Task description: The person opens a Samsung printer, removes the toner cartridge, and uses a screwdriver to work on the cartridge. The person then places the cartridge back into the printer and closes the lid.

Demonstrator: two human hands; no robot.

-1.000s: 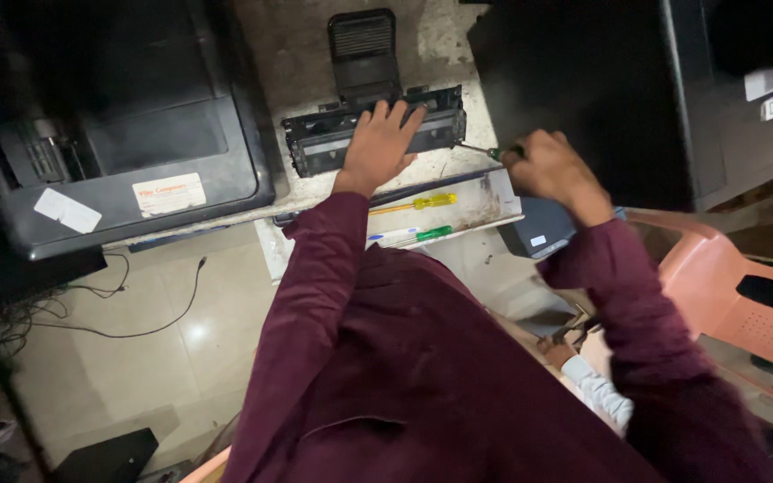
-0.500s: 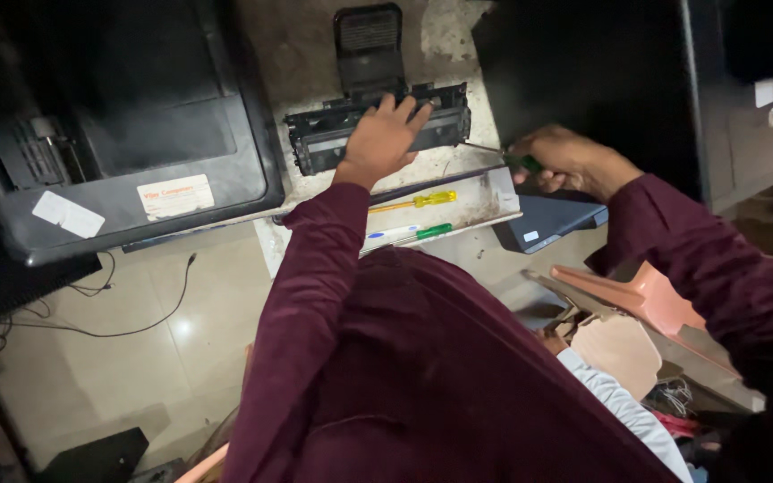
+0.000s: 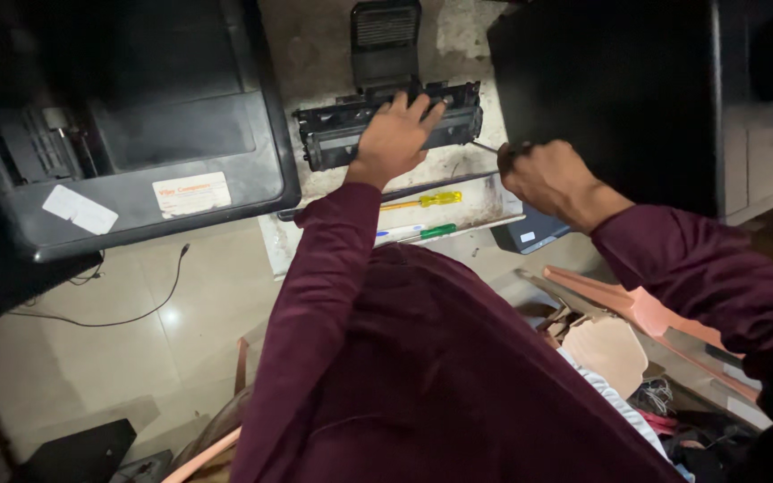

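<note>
Fingers (image 3: 418, 107) of the left hand (image 3: 393, 139) are lying spread and flat across the top of the black toner cartridge (image 3: 333, 134), pressing it down rather than closing around it, while the right hand (image 3: 543, 174) is curling shut around the handle of a thin tool whose metal shaft (image 3: 485, 147) is pointing at the cartridge's right end. The cartridge is lying lengthwise on the pale, stained worktop (image 3: 315, 49), between a large black printer (image 3: 136, 125) on its left and a dark cabinet (image 3: 610, 89) on its right, with a small black cover piece (image 3: 386, 40) standing just behind it. Nearer the person, a yellow-handled screwdriver (image 3: 431, 199) and a green-handled tool (image 3: 431, 232) are lying side by side at the worktop's front edge, untouched. Judging from this, the step in hand looks like working on a fastener or clip at the cartridge's right end, one hand bracing the body while the other is driving the tool. Whether the tip is already seated is too small to tell. The next move seems to call for steady downward pressure from the spread hand so the cartridge is not sliding or tipping, and for keeping the shaft in line with the end cap so it is not slipping off toward the bracing hand.
</note>
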